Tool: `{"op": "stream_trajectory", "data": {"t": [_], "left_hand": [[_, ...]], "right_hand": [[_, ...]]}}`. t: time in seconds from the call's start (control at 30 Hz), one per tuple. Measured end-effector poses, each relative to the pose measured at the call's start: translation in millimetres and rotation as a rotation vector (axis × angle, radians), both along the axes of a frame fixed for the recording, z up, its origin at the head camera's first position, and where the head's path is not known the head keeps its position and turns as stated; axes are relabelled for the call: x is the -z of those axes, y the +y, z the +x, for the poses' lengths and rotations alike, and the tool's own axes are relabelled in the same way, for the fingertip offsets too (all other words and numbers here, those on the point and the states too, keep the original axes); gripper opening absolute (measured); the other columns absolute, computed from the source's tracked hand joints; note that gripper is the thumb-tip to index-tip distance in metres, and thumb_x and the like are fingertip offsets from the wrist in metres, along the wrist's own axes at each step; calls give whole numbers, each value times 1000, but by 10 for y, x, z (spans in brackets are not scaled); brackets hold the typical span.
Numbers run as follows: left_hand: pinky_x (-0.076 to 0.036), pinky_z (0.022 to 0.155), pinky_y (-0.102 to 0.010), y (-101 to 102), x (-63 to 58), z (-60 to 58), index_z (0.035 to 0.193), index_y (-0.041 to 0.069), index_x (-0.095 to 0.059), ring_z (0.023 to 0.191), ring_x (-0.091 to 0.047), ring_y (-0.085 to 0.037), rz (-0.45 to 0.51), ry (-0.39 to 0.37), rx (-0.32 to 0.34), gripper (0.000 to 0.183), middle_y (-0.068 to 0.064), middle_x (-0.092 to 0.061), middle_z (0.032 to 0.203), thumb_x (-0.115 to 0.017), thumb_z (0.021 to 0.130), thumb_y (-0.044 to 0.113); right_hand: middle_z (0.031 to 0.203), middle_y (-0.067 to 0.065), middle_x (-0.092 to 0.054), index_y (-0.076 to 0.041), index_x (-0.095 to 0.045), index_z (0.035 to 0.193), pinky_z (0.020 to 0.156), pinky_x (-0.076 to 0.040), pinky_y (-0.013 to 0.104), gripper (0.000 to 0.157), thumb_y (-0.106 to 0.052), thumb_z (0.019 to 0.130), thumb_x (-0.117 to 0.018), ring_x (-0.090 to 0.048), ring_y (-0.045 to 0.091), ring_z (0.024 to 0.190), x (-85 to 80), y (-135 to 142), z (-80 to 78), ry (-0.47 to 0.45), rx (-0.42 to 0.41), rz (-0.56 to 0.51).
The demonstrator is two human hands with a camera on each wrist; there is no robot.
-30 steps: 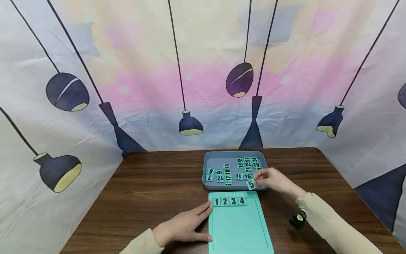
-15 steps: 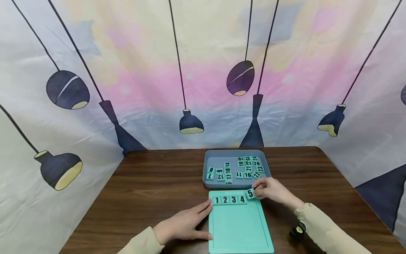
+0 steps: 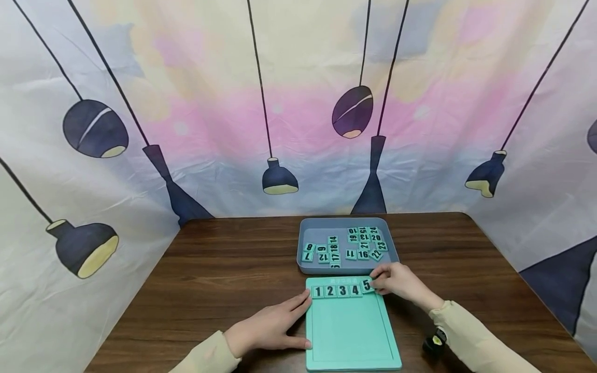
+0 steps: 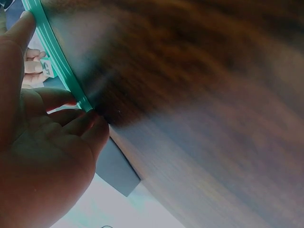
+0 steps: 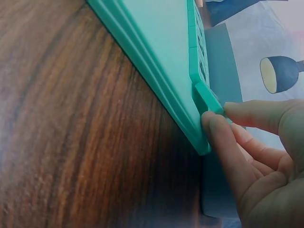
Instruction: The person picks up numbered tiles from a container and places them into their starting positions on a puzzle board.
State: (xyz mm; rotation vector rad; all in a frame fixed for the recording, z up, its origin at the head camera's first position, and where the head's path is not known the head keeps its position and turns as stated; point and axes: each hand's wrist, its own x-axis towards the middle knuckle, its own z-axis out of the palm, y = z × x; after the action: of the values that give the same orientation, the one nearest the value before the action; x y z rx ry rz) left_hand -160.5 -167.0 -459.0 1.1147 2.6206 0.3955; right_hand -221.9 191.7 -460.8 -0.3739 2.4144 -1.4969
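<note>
My right hand (image 3: 403,284) pinches the number tile "5" (image 3: 366,285) between thumb and fingertips at the upper right corner of the mint-green board (image 3: 353,331). In the right wrist view this tile (image 5: 209,99) tilts against the end of the row, one edge raised above the board. Tiles 1 to 4, among them tile 3 (image 3: 342,291), lie side by side along the board's top. My left hand (image 3: 270,326) rests along the board's left edge, fingers extended, thumb lower down. The left wrist view shows its fingertips right at the board's rim (image 4: 61,66).
Just behind the board stands a grey-blue tray (image 3: 322,228) holding several loose number tiles, such as tile 16 (image 3: 363,254), turned various ways. Everything rests on a dark wooden table (image 3: 224,269). A curtain (image 3: 210,129) printed with lamps hangs behind it.
My right hand has carried tile 5 from the tray's front edge down to the board, beside tile 4. The left hand stays at the board's left edge.
</note>
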Motion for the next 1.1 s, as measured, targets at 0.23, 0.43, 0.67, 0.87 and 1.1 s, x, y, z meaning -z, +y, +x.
{"op": "stream_trajectory", "data": {"t": [0.23,0.43,0.67,0.87,1.1], "left_hand": [[-45,106,-37,-4,-21,-35,161,11,-27,146,-35,-21,-7,-2,-10,92,-8,-20,167,-52,94,69],[-44,106,-37,-4,-23,-40,161,12,-26,146,-34,-21,-10,-10,-16,92,-7,-19,167,-52,93,69],[-44,107,-37,4,-27,-23,161,10,-27,146,-34,-21,-5,-6,-8,92,-9,-21,167,-53,94,68],[-44,107,-37,2,-16,-10,161,10,-27,146,-34,-21,-5,-5,-8,93,-8,-21,167,-53,94,69],[-44,107,-36,6,-4,2,160,10,-28,146,-34,-21,-1,-1,-4,92,-9,-21,167,-53,94,68]], "right_hand": [[83,10,-69,8,-67,106,71,-60,37,24,-8,90,-74,-70,25,76,-73,13,-2,-27,5,8],[84,11,-70,9,-67,106,71,-60,37,24,-8,90,-74,-70,25,77,-71,29,-19,-32,-10,7],[82,9,-69,9,-68,110,70,-60,37,27,-10,91,-73,-70,23,76,-31,22,1,-28,-15,34],[82,9,-65,11,-66,113,72,-60,39,29,-7,91,-72,-70,25,78,-29,13,33,-15,-73,29],[82,9,-63,11,-67,111,72,-60,39,26,-5,92,-71,-70,25,78,-36,-5,51,-30,-53,31]]}}
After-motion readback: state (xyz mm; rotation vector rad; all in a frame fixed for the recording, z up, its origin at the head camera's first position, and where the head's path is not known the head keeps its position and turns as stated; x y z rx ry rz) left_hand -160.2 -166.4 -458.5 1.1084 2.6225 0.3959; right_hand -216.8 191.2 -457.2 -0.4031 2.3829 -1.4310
